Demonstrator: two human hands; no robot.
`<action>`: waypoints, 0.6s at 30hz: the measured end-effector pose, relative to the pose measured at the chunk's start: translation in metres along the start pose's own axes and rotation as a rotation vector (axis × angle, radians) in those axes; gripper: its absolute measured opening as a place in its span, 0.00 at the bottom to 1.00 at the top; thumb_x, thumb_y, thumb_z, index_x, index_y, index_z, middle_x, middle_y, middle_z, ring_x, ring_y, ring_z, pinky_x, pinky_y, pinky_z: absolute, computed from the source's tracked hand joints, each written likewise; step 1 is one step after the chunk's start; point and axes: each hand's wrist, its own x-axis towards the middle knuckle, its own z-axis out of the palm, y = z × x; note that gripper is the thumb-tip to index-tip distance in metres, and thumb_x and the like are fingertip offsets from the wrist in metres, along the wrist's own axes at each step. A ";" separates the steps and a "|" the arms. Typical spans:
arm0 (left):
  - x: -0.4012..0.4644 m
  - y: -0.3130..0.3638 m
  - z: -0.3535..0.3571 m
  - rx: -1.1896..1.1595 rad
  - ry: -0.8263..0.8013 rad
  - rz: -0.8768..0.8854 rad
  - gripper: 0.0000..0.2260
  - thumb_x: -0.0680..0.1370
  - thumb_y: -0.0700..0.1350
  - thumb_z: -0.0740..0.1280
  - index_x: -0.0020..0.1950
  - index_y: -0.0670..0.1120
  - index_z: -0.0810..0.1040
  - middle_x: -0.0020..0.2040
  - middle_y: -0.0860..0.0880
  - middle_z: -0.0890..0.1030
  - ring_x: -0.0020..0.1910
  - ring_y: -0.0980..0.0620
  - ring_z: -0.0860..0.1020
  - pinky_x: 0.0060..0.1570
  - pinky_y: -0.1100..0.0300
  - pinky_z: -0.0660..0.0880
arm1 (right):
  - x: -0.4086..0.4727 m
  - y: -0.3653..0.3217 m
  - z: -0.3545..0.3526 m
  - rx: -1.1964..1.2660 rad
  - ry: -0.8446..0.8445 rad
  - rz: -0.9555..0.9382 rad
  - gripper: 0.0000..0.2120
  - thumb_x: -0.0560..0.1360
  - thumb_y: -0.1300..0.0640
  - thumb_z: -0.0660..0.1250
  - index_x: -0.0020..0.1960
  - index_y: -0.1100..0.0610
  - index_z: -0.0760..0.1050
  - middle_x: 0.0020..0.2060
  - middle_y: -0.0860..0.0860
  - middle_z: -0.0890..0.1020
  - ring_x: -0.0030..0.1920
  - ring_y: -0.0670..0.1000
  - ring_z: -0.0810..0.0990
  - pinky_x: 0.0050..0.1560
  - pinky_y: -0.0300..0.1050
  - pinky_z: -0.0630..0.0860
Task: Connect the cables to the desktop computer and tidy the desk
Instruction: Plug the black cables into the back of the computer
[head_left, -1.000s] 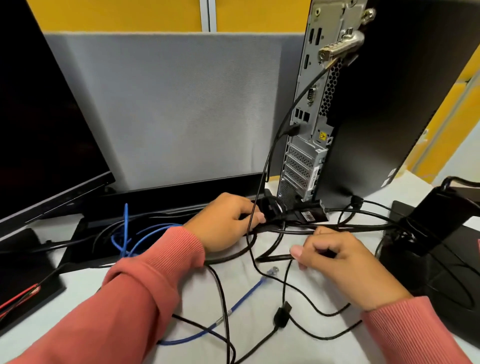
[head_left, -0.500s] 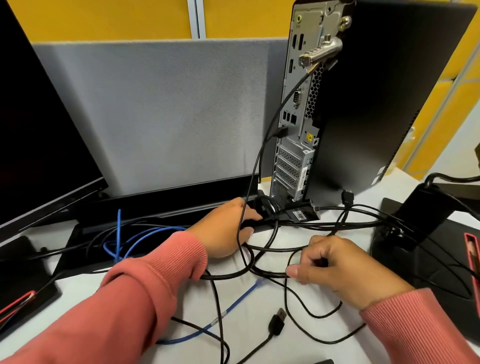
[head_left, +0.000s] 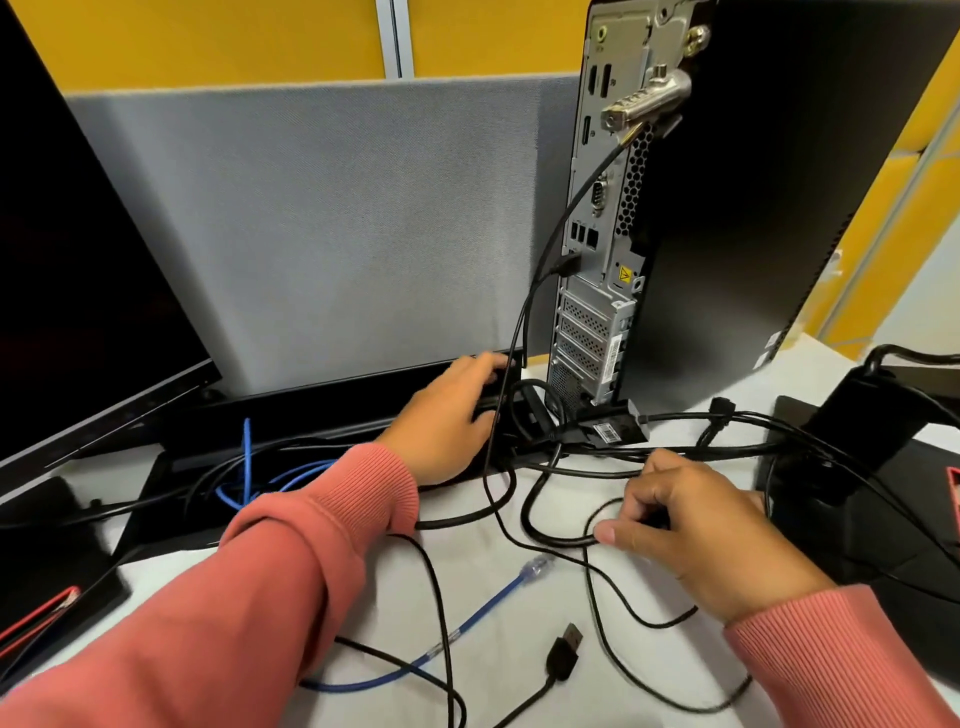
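One black plug sits in the desktop computer rear; the rest is undone. Blue network cable and USB plug lie loose on the desk. Your right hand pinches a black cable loop; left hand, its grip hidden, reaches into the tangle below the tower.

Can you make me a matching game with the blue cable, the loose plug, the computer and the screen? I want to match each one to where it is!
Things:
1. blue cable
2. loose plug
3. computer
4. screen

Places:
A. far left of the desk
B. standing upright at the back right
C. lying on the desk, below the right hand
D. running under the left arm's sleeve

Pairs: 1-D, 2-C, 3-B, 4-A
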 end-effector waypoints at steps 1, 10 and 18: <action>0.002 -0.001 0.001 0.051 -0.031 0.043 0.25 0.82 0.41 0.65 0.77 0.56 0.65 0.71 0.54 0.70 0.70 0.50 0.73 0.71 0.51 0.70 | 0.000 -0.001 0.000 -0.011 -0.003 0.004 0.16 0.69 0.39 0.76 0.34 0.50 0.78 0.40 0.47 0.74 0.46 0.41 0.73 0.57 0.52 0.62; 0.017 -0.006 0.004 0.202 -0.077 0.158 0.15 0.84 0.50 0.62 0.69 0.62 0.67 0.57 0.54 0.75 0.53 0.46 0.78 0.57 0.47 0.77 | -0.003 -0.004 0.001 -0.047 0.009 -0.022 0.15 0.70 0.37 0.73 0.36 0.47 0.78 0.42 0.45 0.73 0.49 0.41 0.70 0.52 0.51 0.61; 0.011 -0.024 0.000 0.246 0.001 0.055 0.03 0.82 0.51 0.64 0.55 0.56 0.73 0.50 0.54 0.81 0.49 0.47 0.80 0.50 0.47 0.80 | -0.004 -0.004 0.002 -0.040 0.002 -0.053 0.17 0.71 0.32 0.66 0.40 0.46 0.77 0.41 0.44 0.73 0.48 0.39 0.71 0.50 0.50 0.60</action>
